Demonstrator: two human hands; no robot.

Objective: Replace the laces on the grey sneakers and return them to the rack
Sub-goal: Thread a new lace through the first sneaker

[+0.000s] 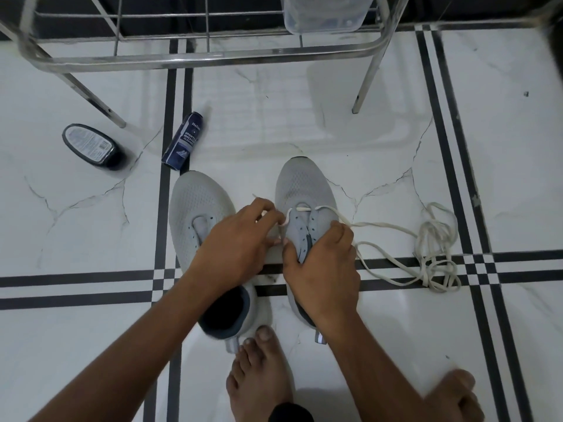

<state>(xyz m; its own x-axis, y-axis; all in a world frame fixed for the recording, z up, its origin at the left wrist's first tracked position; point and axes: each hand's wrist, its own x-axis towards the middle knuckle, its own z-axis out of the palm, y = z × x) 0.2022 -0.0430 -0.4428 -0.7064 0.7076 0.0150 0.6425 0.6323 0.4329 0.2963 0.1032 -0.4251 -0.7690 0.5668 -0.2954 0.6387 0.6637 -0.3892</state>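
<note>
White marble-look tile floor (304, 123) with black stripes has both grey sneakers (304, 187) sitting on it, plus a loose white lace (432, 254), cleaner can (182, 141), polish tub (91, 146) and the rack (195, 56).

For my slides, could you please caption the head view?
Both hands, left and right, thread a white lace through the right-side grey mesh sneaker.

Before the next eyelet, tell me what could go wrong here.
1. The loose lace lies in a tangled heap on the floor; pulling it through may tighten a knot.
2. The cleaner can lies right at the left shoe toe and could roll if nudged.
3. The bare foot touches that shoe's heel and may shift it.
</note>
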